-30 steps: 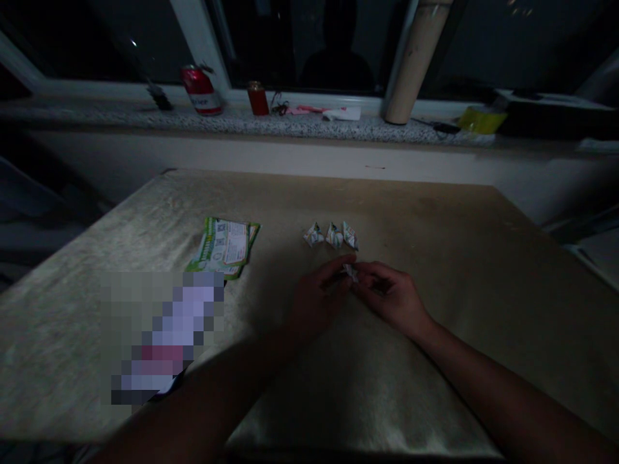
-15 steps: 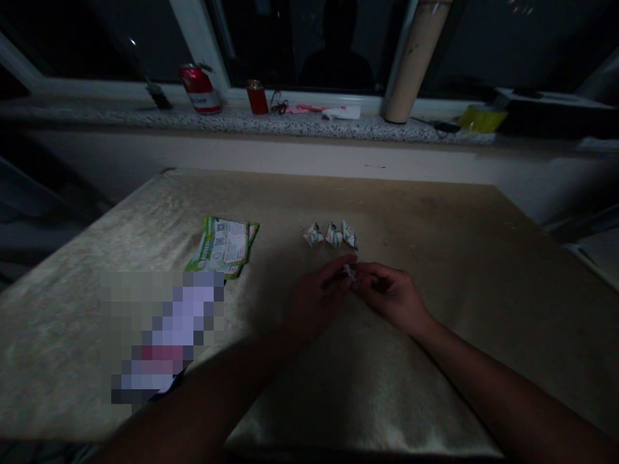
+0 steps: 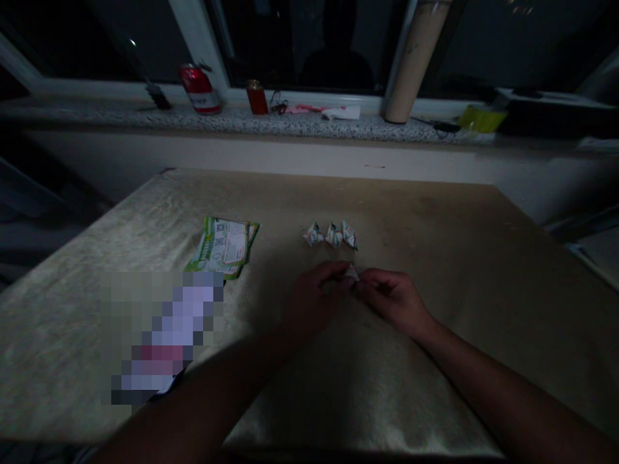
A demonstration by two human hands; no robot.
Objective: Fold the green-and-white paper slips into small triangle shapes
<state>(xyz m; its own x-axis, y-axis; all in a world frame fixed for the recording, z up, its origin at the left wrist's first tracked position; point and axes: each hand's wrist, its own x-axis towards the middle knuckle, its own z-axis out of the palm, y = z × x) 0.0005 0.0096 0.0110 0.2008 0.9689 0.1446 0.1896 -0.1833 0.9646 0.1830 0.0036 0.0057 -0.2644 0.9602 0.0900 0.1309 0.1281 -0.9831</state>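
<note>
Left hand (image 3: 316, 296): fingers curled in, thumb and fingertips nearly closed, pinching a small folded piece (image 3: 352, 273) from its left side.
Right hand (image 3: 394, 296): fingers bent, thumb and forefinger drawn together at the lower right of that same piece.
Small folded piece: between the fingertips of both hands, one pale point facing up; the light is dim, so whether it is paper or wrapper is hard to say.
Folded row: just beyond the hands stand a left peaked piece (image 3: 313, 234), a middle peaked piece (image 3: 333, 235) and a right peaked piece (image 3: 350, 236), all patterned and side by side.
Green-and-white packet (image 3: 227, 245): flat on the tablecloth (image 3: 459, 258), well to the left of the row.
Pixelated object (image 3: 174, 328): long and slanted, at the packet's near edge, its details masked.
Speckled sill (image 3: 358, 127): holds a red can (image 3: 199, 90), a small red jar (image 3: 257, 98), white paper (image 3: 342, 113), an upright tan tube (image 3: 416, 64) and a yellow item (image 3: 482, 120).
</note>
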